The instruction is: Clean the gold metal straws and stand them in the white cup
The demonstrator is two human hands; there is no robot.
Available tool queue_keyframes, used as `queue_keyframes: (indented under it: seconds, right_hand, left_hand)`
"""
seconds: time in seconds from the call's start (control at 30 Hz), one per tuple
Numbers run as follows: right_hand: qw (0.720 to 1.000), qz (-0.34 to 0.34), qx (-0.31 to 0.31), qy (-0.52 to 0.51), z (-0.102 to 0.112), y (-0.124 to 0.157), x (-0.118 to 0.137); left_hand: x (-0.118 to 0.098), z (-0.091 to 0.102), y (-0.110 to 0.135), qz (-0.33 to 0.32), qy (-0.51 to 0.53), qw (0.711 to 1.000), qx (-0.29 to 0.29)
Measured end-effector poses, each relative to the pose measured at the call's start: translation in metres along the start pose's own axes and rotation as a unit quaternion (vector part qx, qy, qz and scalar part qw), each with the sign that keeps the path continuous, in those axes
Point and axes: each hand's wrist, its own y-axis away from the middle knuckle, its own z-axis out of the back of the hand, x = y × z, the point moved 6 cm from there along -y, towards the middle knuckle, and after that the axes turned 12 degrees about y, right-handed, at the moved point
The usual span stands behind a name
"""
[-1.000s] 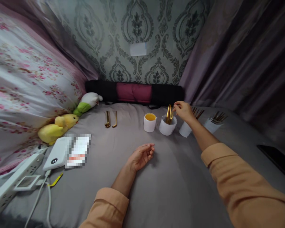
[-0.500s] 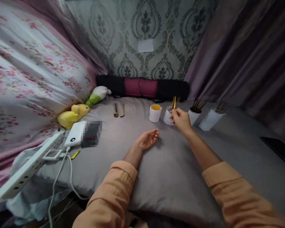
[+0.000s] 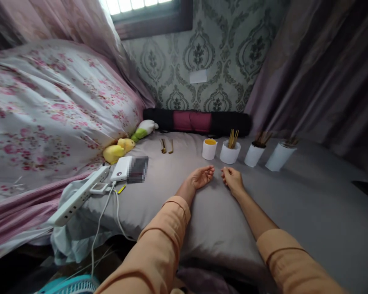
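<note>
Side by side over a grey sheet (image 3: 214,220): left hand (image 3: 202,177), palm turned up and inward, grip loosely curled, partly wide, nothing visible inside; right hand (image 3: 233,179), grip drawn narrow, fingertips close to thumb. Cannot tell whether anything small is pinched there. Clock face centred between both hands. At twelve, near: white cup (image 3: 209,152) with a yellow inside. At one, near: wider white pot (image 3: 230,156) holding upright gold-coloured sticks (image 3: 233,141), probably stood on end for easy picking. At two: white holder (image 3: 254,157) with brownish sticks (image 3: 263,138). Just short of three: larger white holder (image 3: 279,158), also filled with sticks, seemingly kept in one row within reach. At ten, well apart: slender gold-coloured pieces (image 3: 163,150) lying flat, bent ends toward the wearer, perhaps to keep separate from those upright. At nine, farther off: white power bank (image 3: 122,168), perhaps set aside for elbow room
</note>
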Motion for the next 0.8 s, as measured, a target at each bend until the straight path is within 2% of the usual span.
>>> queue_keyframes:
  seconds: [0.37,0.67,0.8]
  right_hand:
    - [0.999,0.005,-0.018,0.03,0.002,-0.002,0.0]
    - [0.997,-0.058,0.039,0.022,-0.002,-0.012,-0.007]
    - [0.998,-0.058,0.031,0.026,-0.005,-0.016,-0.013]
  left_hand:
    - [-0.001,0.002,0.001,-0.006,0.006,1.0,-0.008]
    - [0.001,-0.003,0.0,-0.001,0.001,1.0,-0.019]
    - [0.001,-0.003,-0.003,0.004,0.004,1.0,-0.031]
